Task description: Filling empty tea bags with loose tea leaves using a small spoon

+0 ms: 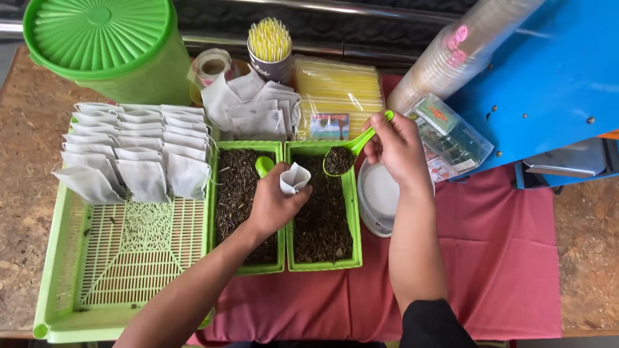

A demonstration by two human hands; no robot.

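Your left hand (274, 203) pinches a small white paper pouch (294, 178), mouth held open, right over the gap between the two green trays (284, 258) of dark loose leaves, near the middle of the tabletop. Your right hand (394, 147) grips the handle of a green scoop (351, 149), its bowl heaped with leaves and hovering above the far end of the right tray, just beside the pouch. A second green scoop (264, 165) lies in the left tray, touching your left hand. That makes two trays and two scoops. Room is tight: a white bowl (379, 193) sits against the right tray's outer edge under your right wrist, and the lattice tray (103, 270) butts the left one. Filled pouches (138, 154) stand in three rows at its far end; its near half lies bare. On the red cloth (490, 258) toward the near edge there is free space.
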